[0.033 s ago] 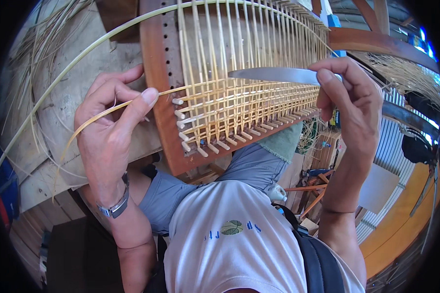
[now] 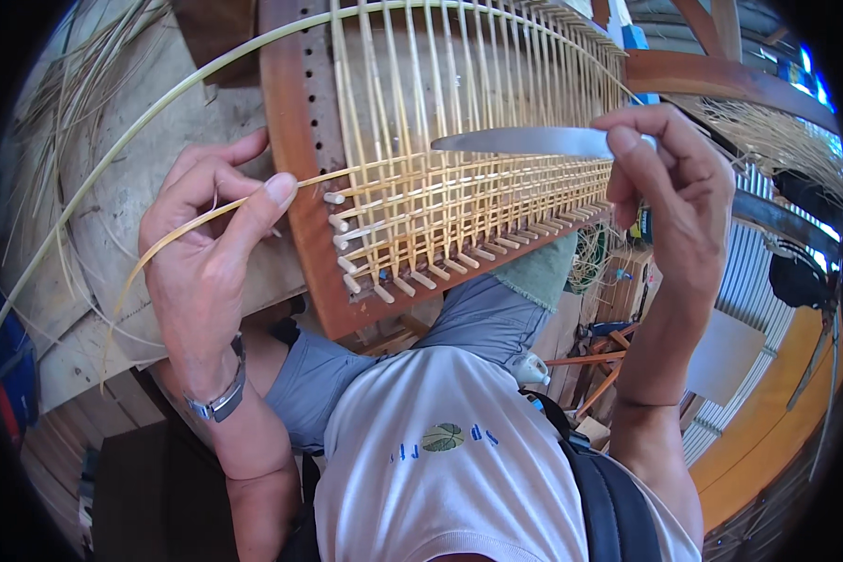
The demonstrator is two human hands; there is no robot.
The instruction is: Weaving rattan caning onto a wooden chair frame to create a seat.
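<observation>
A wooden frame [image 2: 295, 169] is strung with rows of pale cane strands [image 2: 421, 80], and its near part is filled with an open cane weave [image 2: 459, 206]. Left of the frame, my left hand [image 2: 211, 225] pinches a long cane strip [image 2: 183, 229] between thumb and fingers. That strip runs over the frame's edge into the weave's upper row, while its loose end curves down past my wrist. My right hand [image 2: 670, 178] grips a flat, pointed metal blade [image 2: 525, 141], held level over the strands with its tip at the upper woven row.
Short pegs [image 2: 412, 279] stick out along the frame's near edge. One long cane [image 2: 122, 140] arches over the far left. Loose cane strands [image 2: 75, 66] lie on the wooden board [image 2: 173, 103]. A curved wooden piece [image 2: 731, 89] and more fibres [image 2: 768, 140] are at the far right.
The frame and its weave sit slightly farther left in the picture, and the blade's tip has shifted a little left too. Both hands keep their hold.
</observation>
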